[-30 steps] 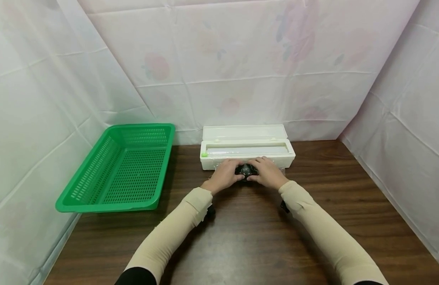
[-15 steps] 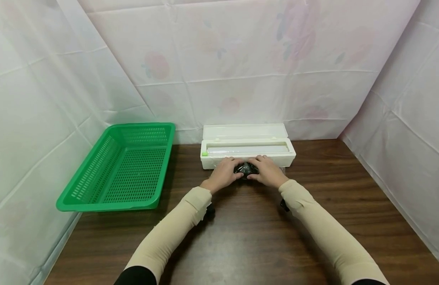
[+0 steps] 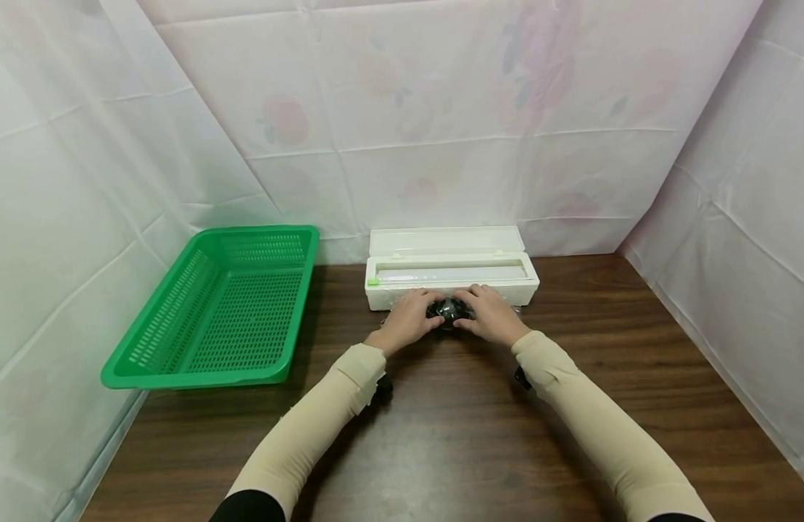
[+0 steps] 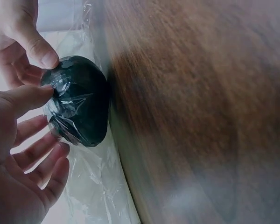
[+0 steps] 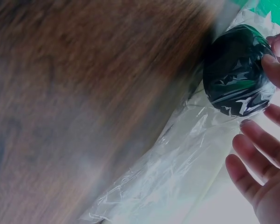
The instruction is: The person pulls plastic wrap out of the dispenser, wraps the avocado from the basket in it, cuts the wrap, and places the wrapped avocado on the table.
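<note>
Between both hands is a dark green, rounded thing (image 4: 79, 105) with shiny cling film over it; its exact kind is unclear. My left hand (image 3: 409, 319) holds its left side, thumb on the near face and fingers bent beside it. From the other side my right hand (image 3: 491, 316) holds it the same way, as the right wrist view shows. Loose cling film (image 5: 172, 161) spreads out around the thing. Directly behind the hands stands a white cling film dispenser (image 3: 450, 290) with its lid (image 3: 446, 241) raised and a roll (image 3: 450, 274) inside.
A green perforated plastic basket (image 3: 291, 348) stands at the left on the dark wooden table (image 3: 441, 449). The dispenser has a small bright green slider (image 3: 373, 282) at its left end. Pale patterned cloth (image 3: 402, 123) hangs behind the table and on both sides.
Both hands stay in nearly the same place around the wrapped thing. Only the glints on its film differ slightly. The basket and dispenser have not moved.
</note>
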A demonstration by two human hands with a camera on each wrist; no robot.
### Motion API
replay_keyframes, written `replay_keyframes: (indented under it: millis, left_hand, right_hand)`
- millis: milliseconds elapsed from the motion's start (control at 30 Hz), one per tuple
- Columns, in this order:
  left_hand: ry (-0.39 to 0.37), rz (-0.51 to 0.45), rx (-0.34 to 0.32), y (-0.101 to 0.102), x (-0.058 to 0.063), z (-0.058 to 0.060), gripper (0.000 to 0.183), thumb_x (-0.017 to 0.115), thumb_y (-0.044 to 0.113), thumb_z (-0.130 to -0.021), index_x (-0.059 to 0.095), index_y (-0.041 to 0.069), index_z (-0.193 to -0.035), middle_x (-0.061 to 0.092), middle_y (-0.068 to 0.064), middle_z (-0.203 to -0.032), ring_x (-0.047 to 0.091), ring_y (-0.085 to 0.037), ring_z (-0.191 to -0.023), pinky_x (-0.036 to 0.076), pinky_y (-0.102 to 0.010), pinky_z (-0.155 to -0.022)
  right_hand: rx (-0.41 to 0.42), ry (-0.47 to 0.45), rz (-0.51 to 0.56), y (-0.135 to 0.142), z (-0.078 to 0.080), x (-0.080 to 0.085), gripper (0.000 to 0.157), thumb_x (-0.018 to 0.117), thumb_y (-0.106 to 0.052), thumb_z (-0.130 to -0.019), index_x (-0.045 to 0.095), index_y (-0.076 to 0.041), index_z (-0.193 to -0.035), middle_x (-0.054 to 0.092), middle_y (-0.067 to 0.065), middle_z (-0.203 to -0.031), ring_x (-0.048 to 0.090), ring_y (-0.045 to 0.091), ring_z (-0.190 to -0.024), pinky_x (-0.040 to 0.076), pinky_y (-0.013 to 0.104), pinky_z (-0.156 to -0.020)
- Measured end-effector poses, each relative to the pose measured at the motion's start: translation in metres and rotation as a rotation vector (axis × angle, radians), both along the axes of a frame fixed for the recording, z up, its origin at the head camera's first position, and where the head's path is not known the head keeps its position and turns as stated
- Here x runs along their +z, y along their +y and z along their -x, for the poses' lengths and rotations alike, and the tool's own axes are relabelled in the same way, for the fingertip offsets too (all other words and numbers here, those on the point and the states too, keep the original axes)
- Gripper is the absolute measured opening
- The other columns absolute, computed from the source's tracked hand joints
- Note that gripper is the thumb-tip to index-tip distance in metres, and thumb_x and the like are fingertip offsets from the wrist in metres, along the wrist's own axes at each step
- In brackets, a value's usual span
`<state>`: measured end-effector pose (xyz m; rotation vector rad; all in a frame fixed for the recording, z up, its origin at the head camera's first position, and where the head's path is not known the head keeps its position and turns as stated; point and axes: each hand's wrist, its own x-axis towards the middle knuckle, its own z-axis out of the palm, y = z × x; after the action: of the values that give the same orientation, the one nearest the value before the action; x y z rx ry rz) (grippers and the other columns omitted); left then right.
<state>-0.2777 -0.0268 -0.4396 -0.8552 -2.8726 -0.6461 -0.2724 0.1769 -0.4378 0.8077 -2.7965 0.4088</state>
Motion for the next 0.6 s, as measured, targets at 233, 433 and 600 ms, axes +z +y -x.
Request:
replay_keyframes:
  millis: [233, 433, 600]
  left_hand:
    - [-0.005, -0.022, -0.019, -0.004, 0.003, -0.003, 0.042, 0.067, 0.027, -0.093, 0.06, 0.012, -0.132, 0.061, -0.007, -0.131, 0.056, -0.028, -0.121, 0.049, -0.042, -0.1]
    - [-0.018, -0.068, -0.013, -0.008, 0.005, -0.005, 0.04, 0.065, 0.028, -0.094, 0.061, 0.013, -0.131, 0.063, -0.008, -0.125, 0.059, -0.028, -0.111, 0.053, -0.042, -0.09]
    - [-0.031, -0.132, 0.028, -0.015, 0.009, -0.004, 0.038, 0.066, 0.026, -0.094, 0.063, 0.012, -0.129, 0.064, -0.01, -0.122, 0.059, -0.028, -0.108, 0.053, -0.042, -0.088]
  right_hand:
    - [-0.004, -0.007, -0.009, 0.0, -0.003, 0.003, 0.052, 0.076, -0.033, -0.085, 0.061, -0.01, -0.129, 0.064, 0.01, -0.116, 0.059, 0.029, -0.107, 0.049, 0.046, -0.093]
    - [0.0, -0.006, 0.001, 0.001, -0.005, 0.004, 0.052, 0.075, -0.032, -0.085, 0.06, -0.009, -0.129, 0.063, 0.011, -0.117, 0.059, 0.028, -0.107, 0.05, 0.046, -0.092]
    - [0.017, -0.012, 0.014, 0.002, -0.005, 0.005, 0.051, 0.074, -0.033, -0.086, 0.06, -0.009, -0.129, 0.063, 0.011, -0.118, 0.06, 0.029, -0.108, 0.05, 0.046, -0.092]
